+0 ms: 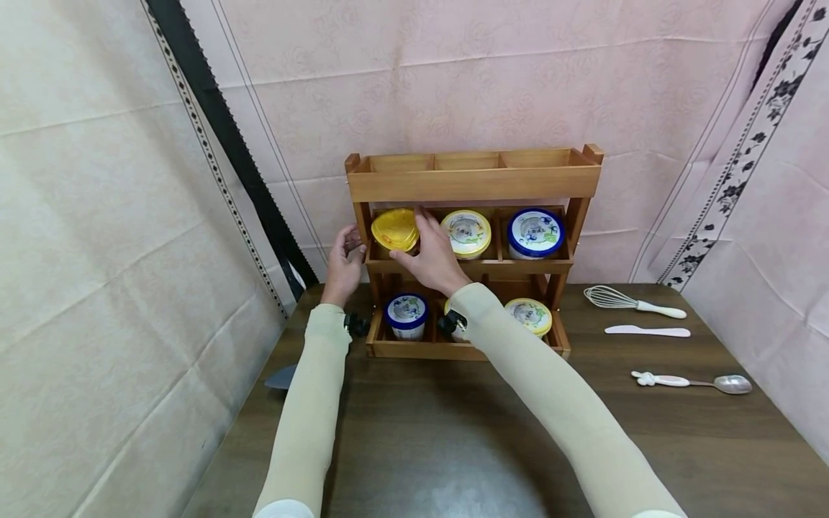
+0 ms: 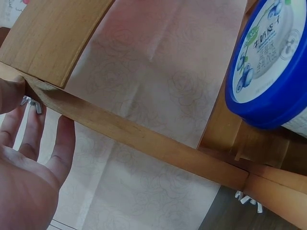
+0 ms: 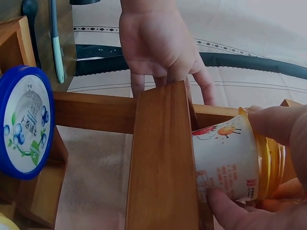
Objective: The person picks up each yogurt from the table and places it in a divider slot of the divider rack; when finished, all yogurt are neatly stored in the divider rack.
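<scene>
In the left compartment of the wooden rack's [image 1: 476, 185] middle shelf, a white printed cup with a clear yellow lid [image 1: 393, 229] is held by my right hand [image 1: 435, 257]. The right wrist view shows thumb and fingers around the cup [image 3: 228, 160], which lies behind the front board there. My left hand [image 1: 345, 267] holds the rack's left side post [image 2: 129, 136], thumb on one face and fingers on the other, near a wing nut. Below, a blue-lidded tub [image 1: 406, 315] sits in the bottom left compartment.
A yellow-lidded tub [image 1: 466, 234] and a blue-lidded tub [image 1: 535, 232] share the middle shelf. Another yellow-lidded tub [image 1: 529, 316] stands bottom right; my right wrist partly covers one beside it. Whisk [image 1: 612, 297], white spreader [image 1: 648, 331] and spoon [image 1: 732, 384] lie at right, a dark blade [image 1: 281, 378] at left.
</scene>
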Demonstrator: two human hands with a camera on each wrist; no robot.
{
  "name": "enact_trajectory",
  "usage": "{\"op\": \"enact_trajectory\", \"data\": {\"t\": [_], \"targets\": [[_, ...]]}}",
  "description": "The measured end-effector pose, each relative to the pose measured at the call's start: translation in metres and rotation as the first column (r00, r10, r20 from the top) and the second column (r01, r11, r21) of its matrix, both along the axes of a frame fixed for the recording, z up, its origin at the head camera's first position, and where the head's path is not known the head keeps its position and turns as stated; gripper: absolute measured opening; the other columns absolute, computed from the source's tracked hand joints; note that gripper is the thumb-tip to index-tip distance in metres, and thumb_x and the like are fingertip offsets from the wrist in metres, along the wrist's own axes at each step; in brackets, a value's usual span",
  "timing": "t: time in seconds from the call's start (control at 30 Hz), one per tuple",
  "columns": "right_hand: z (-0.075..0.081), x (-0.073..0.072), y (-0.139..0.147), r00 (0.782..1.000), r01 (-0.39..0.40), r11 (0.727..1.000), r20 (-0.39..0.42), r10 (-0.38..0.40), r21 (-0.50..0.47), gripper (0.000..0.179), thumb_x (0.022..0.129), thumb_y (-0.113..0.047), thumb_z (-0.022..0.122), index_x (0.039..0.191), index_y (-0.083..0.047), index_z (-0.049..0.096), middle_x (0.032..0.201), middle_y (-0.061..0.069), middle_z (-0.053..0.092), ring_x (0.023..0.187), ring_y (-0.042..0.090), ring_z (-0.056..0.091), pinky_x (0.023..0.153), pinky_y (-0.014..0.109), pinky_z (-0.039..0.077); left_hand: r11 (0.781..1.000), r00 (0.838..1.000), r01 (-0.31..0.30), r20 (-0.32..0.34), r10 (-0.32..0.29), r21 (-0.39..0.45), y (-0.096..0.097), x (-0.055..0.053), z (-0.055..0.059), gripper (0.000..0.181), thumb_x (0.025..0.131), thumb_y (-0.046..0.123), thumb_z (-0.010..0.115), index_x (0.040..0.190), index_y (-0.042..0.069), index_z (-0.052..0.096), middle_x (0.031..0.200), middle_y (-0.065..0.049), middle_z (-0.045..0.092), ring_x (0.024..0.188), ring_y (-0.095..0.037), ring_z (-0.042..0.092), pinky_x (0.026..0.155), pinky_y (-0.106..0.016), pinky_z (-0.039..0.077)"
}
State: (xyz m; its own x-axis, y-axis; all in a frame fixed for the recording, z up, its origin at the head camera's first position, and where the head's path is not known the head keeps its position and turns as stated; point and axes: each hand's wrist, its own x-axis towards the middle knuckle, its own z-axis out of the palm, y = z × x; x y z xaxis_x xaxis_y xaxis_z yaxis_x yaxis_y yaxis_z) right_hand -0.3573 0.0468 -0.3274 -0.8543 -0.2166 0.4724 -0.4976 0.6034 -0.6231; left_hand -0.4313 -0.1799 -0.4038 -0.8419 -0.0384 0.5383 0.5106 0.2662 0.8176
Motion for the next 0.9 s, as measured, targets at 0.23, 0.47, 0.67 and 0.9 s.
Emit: {"op": "enact_trajectory", "data": {"t": [0.23, 0.47, 0.67, 0.9], "targets": [[0.001, -0.001, 0.000, 1.000, -0.007, 1.000, 0.003, 0.007, -0.024, 0.102, 0.095, -0.040, 0.080, 0.169, -0.008, 0.019, 0.177, 0.013, 0.021, 0.163, 0.031, 0.023, 0.133, 0.045, 0.024, 1.000, 1.000, 0.016, 0.005, -0.016, 0.021, 0.001, -0.001, 0.000, 0.046, 0.108, 0.005, 0.058, 0.151, 0.017, 0.049, 0.138, -0.013, 0.054, 0.134, -0.031, 0.055, 0.122, -0.050, 0.041], [0.003, 0.004, 0.004, 0.999, -0.024, 0.998, -0.047, 0.021, -0.054, 0.098, 0.093, -0.040, 0.082, 0.168, -0.009, 0.026, 0.173, 0.011, 0.030, 0.157, 0.031, 0.034, 0.127, 0.045, 0.037, 1.000, 1.000, 0.010, 0.006, -0.010, 0.009, 0.000, -0.003, 0.000, 0.045, 0.108, 0.008, 0.058, 0.151, 0.021, 0.050, 0.136, -0.010, 0.055, 0.132, -0.028, 0.056, 0.121, -0.049, 0.043], [0.005, 0.019, 0.010, 0.997, -0.075, 0.986, -0.026, 0.072, -0.147, 0.091, 0.094, -0.037, 0.081, 0.166, -0.011, 0.031, 0.169, 0.010, 0.035, 0.148, 0.031, 0.047, 0.108, 0.043, 0.056, 1.000, 1.000, 0.013, 0.012, -0.014, 0.009, 0.000, -0.003, 0.001, 0.047, 0.108, 0.007, 0.058, 0.151, 0.023, 0.049, 0.137, -0.009, 0.054, 0.132, -0.028, 0.056, 0.120, -0.049, 0.045], [0.009, 0.041, 0.027, 0.993, -0.117, 0.962, -0.018, 0.116, -0.245, 0.080, 0.099, -0.038, 0.075, 0.165, -0.020, 0.034, 0.171, 0.002, 0.034, 0.155, 0.028, 0.041, 0.112, 0.044, 0.053, 1.000, 1.000, -0.006, 0.017, 0.007, -0.006, -0.001, -0.001, 0.004, 0.047, 0.108, 0.007, 0.057, 0.152, 0.022, 0.049, 0.138, -0.009, 0.055, 0.134, -0.029, 0.055, 0.120, -0.050, 0.044]]}}
